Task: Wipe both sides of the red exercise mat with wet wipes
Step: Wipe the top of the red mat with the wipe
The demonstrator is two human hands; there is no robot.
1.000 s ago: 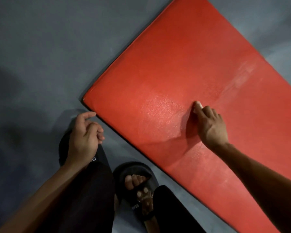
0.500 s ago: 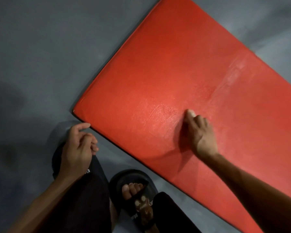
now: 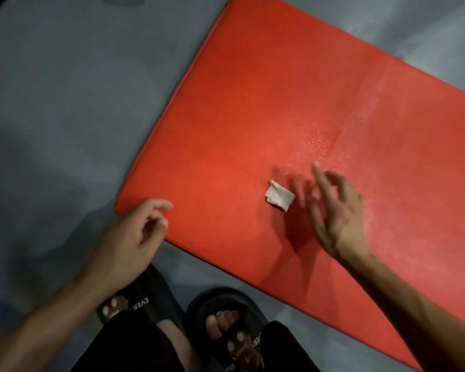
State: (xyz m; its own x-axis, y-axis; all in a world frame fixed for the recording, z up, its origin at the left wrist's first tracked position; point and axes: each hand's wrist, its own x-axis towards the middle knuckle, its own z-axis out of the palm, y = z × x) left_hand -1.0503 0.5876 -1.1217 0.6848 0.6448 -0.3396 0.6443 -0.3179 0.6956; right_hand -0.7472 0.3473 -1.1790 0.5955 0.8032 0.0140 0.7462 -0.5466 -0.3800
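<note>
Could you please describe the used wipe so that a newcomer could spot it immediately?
Find the red exercise mat lying on the grey floor. Near its middle, just left of the open right hand, lies the wet wipe: a small, crumpled white scrap, the only pale thing on the red.

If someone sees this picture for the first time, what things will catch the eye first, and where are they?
The big red exercise mat fills the middle and right, lying on the grey floor. A small crumpled white wet wipe lies alone on it, just left of the open right hand. The left hand is at the mat's near corner, above black sandals.
</note>
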